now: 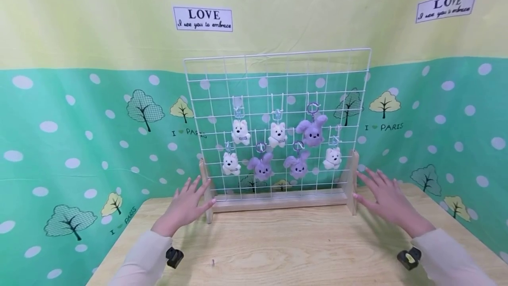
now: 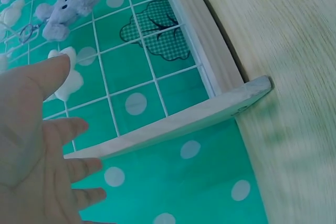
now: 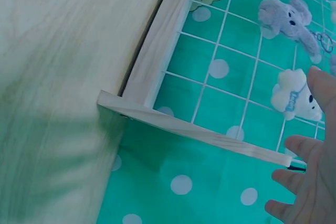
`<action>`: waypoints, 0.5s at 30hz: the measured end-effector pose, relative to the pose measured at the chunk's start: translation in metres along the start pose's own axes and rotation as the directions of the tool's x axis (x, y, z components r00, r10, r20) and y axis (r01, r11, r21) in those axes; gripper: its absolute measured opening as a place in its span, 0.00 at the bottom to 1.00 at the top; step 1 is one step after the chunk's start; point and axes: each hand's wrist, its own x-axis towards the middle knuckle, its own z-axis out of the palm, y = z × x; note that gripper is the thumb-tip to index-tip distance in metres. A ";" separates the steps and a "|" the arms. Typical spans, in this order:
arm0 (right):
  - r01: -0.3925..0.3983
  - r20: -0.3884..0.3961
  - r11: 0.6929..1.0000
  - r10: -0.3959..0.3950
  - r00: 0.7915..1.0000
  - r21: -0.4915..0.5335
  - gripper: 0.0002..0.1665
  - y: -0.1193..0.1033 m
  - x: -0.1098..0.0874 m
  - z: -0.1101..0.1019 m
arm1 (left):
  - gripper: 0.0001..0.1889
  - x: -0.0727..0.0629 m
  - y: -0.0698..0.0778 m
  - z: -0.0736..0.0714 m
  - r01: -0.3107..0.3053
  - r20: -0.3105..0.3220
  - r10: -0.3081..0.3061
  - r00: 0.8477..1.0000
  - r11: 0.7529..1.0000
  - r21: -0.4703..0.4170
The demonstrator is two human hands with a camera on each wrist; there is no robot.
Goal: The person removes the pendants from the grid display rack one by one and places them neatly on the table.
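A white wire grid rack (image 1: 274,52) stands upright in a wooden base (image 1: 282,203) on the table. White dog keychains (image 1: 278,134) and purple rabbit keychains (image 1: 263,167) hang from its hooks in two rows, several in all. My left hand (image 1: 186,204), fingers spread, is beside the left wooden post (image 1: 209,206). On the other side my right hand (image 1: 386,200) is spread out by the right wooden post (image 1: 350,189). Neither hand holds anything. Whether a fingertip touches a post I cannot tell; both wrist views show palms facing the rack.
The light wooden table (image 1: 270,246) extends in front of the rack, with a small dark mark or speck (image 1: 213,262) on it. A green and yellow patterned curtain (image 1: 71,144) hangs behind and at both sides. Each wrist wears a black camera mount (image 1: 174,257).
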 end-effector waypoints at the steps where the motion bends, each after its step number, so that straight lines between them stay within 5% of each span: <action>1: 0.002 0.000 1.000 -0.002 1.000 0.006 0.42 0.000 0.001 -0.001 | 0.37 0.000 0.000 -0.001 -0.005 -0.008 0.005 1.000 1.000 0.003; 8: 0.020 -0.020 0.998 -0.019 1.000 0.060 0.42 0.003 0.018 -0.012 | 0.34 0.001 0.001 -0.011 -0.033 -0.069 0.035 0.997 0.999 0.020; 15: 0.019 -0.057 0.964 -0.003 0.998 0.265 0.43 0.005 0.041 -0.028 | 0.31 0.005 0.003 -0.029 -0.026 -0.105 0.025 0.994 1.000 -0.006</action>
